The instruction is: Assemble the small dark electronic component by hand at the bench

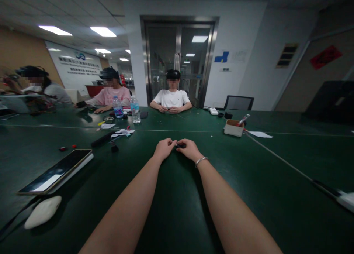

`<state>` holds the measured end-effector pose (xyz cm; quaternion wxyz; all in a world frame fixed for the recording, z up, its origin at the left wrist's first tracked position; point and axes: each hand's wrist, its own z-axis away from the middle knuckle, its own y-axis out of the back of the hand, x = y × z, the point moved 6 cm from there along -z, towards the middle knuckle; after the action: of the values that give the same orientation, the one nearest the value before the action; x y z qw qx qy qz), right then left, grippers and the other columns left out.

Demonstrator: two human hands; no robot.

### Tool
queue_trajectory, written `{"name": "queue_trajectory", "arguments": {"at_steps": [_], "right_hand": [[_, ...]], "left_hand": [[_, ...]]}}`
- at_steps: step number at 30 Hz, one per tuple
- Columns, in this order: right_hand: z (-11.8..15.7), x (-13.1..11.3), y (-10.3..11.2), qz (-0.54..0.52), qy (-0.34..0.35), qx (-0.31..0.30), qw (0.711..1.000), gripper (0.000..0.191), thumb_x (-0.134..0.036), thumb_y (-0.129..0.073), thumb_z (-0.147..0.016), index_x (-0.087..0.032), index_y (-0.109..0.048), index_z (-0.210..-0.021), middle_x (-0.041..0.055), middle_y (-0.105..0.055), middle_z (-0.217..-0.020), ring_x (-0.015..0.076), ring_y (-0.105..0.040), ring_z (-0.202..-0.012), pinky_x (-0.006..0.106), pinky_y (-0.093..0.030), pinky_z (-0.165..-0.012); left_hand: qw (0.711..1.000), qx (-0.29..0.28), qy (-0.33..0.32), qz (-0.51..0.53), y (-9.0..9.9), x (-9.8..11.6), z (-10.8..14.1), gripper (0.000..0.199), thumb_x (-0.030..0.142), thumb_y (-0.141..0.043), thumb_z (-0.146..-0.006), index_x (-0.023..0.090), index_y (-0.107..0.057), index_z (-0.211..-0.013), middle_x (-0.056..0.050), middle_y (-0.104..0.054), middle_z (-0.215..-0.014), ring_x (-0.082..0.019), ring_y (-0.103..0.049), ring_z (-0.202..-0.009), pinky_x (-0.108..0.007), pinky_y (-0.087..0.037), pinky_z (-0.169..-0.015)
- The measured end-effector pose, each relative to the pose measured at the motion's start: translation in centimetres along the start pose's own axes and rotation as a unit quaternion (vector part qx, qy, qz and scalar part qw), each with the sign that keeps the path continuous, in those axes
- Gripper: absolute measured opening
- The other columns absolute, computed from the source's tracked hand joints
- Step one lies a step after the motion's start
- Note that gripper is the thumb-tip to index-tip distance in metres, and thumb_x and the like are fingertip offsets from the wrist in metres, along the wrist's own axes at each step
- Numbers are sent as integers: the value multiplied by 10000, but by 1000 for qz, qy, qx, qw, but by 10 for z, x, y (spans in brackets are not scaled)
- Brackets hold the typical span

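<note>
Both my arms reach forward over the dark green table (177, 209). My left hand (164, 149) and my right hand (189, 150) meet at the middle, fingers curled in a pinch. Between them is a small dark object (181, 145), mostly covered by the fingers, so its kind does not show. The right fingers close around it, and the left thumb and fingertips press at its left end. A silver bracelet circles my right wrist.
To the left lie a phone (58, 171) on a white box, a white mouse-shaped object (43, 212) and small dark pieces. Water bottles (135, 110) stand farther back. A small open box (233, 128) and a cable (279, 156) are to the right. Several people sit around the table.
</note>
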<state>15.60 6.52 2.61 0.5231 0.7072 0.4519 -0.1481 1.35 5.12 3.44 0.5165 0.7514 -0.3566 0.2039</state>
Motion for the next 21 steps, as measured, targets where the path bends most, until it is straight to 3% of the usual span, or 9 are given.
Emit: {"name": "queue_trajectory", "arguments": {"at_steps": [4,10,21], "right_hand": [[2,1,-3,-28,-19,-7,999,227,-181,-716,-627,-190,-669,-849,19,-662,-848,150,-597,-796,302,-458,-775],[4,-7,-6,26,5,11,1000,238,-154,-721,-604,-170,-618,-818,5,-596,-837,131,-542,-765,284,-433,-737],[10,-24,-9,126,50,15,991,245,-125,-690,-636,-188,-536,-816,1,-529,-868,137,-491,-768,266,-375,-694]], "left_hand": [[999,12,16,-30,3,2,2,401,537,-469,-792,187,-628,-680,-30,-632,-681,-144,-522,-598,-246,-325,-553],[995,24,45,-85,6,0,3,426,548,-447,-796,204,-614,-607,-42,-611,-636,-167,-529,-602,-257,-307,-556],[994,29,95,-51,7,-9,5,436,538,-465,-772,204,-583,-519,-33,-582,-562,-157,-503,-546,-258,-281,-531]]}}
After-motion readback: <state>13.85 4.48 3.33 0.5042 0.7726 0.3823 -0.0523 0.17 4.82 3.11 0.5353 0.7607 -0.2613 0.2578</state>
